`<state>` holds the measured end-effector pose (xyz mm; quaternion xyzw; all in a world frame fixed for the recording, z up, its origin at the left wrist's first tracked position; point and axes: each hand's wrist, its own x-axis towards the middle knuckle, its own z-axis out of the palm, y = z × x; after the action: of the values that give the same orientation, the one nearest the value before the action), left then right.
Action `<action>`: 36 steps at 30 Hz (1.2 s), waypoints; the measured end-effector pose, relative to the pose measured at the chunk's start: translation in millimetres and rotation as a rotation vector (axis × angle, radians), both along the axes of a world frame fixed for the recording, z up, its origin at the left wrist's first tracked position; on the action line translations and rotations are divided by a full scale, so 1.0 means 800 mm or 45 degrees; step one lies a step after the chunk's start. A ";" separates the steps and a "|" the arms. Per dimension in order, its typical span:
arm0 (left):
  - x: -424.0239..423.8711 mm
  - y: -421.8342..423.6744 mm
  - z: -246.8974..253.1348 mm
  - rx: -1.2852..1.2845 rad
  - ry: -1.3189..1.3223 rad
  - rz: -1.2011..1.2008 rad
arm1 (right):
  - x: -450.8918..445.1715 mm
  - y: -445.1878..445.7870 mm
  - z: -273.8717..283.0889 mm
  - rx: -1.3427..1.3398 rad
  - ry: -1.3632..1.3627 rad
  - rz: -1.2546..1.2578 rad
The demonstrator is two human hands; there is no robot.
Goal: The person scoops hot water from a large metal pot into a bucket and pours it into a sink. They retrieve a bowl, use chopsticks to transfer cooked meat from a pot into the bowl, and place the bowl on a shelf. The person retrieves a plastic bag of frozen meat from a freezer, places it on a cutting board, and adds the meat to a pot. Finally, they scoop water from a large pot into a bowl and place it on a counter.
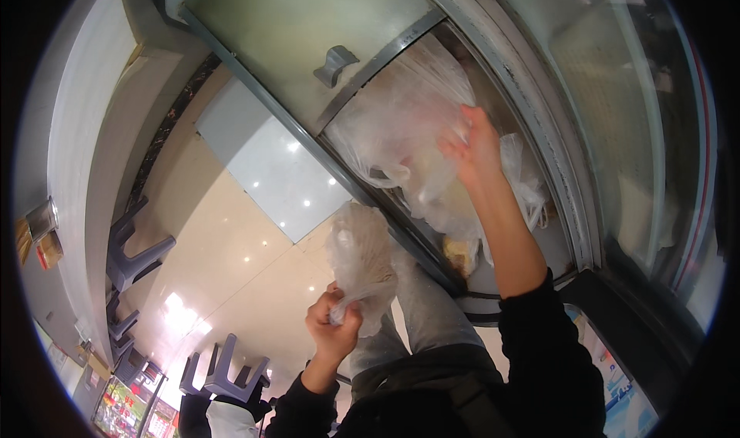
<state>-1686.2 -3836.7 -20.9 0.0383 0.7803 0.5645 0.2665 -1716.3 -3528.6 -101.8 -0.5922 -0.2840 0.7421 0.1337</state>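
Note:
My left hand [334, 324] grips the gathered neck of a clear plastic bag [364, 247], which hangs over the floor in front of my legs. Something pale brown shows through its film, too blurred to name. My right hand [475, 143] reaches into an open-topped chest freezer [416, 233], its fingers curled into the film of a large clear plastic bag [399, 114]. Pinkish and pale yellow contents show faintly through that bag. Beside my right forearm lies a smaller white plastic bag [518, 178]. A bag with yellowish contents [459, 253] sits in the near corner.
A sliding glass lid [277, 28] with a grey handle [336, 65] covers the freezer's far part. The metal rim [300, 134] runs between freezer and tiled floor [231, 247]. Curved glass [613, 120] stands at right. Grey plastic stools [139, 256] line the left wall; others [231, 374] are lower down.

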 end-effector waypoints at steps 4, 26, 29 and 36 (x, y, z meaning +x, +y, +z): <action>-0.006 -0.031 0.012 -0.136 0.092 0.132 | 0.008 -0.041 0.137 -0.003 -0.145 -0.265; -0.192 0.227 -0.074 0.427 -0.029 -0.139 | 0.338 -0.067 0.295 0.087 0.596 0.008; -0.197 0.247 -0.071 0.073 0.623 -0.761 | 0.372 -0.078 0.273 -0.175 0.709 -0.106; -0.258 0.246 -0.063 -0.447 1.244 -0.267 | 0.363 -0.101 0.291 -0.068 0.638 -0.168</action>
<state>-1892.7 -3639.8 -71.6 0.3294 0.8884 0.3119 -0.0708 -1426.2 -3609.3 131.4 -0.4105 -0.1833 0.8625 0.2323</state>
